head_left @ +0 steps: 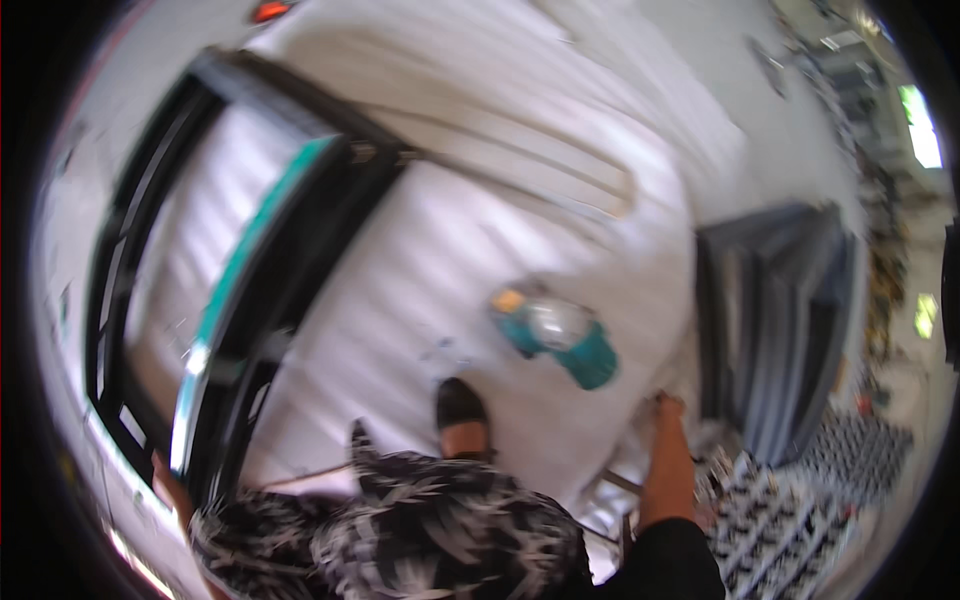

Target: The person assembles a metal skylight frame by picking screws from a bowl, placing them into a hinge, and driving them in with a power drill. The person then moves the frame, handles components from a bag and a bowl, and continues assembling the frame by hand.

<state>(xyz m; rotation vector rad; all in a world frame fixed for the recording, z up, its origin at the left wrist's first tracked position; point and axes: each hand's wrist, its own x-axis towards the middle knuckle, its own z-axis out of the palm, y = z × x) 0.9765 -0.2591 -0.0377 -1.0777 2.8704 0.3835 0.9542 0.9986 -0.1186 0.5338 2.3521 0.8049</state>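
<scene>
At the left, a large black rectangular frame point(285, 270) with a teal strip point(258, 225) along one side rests on a white sheet point(420, 270). My left hand point(168, 483) is at the near end of this frame and seems to touch it; its fingers are mostly hidden. My right hand point(668, 403) is stretched forward at the right, close to a grey ribbed stack point(775, 330); motion blur hides its fingers. Between my hands, on the sheet, lies a teal object with a silvery middle point(558, 325) and an orange-yellow end, too blurred to name.
My black shoe point(461, 405) stands on the sheet. Rows of small dark parts point(775, 520) lie at the lower right. A thin pale bar frame point(510, 155) lies on the sheet farther off. A small orange-red thing point(270, 11) is at the far left.
</scene>
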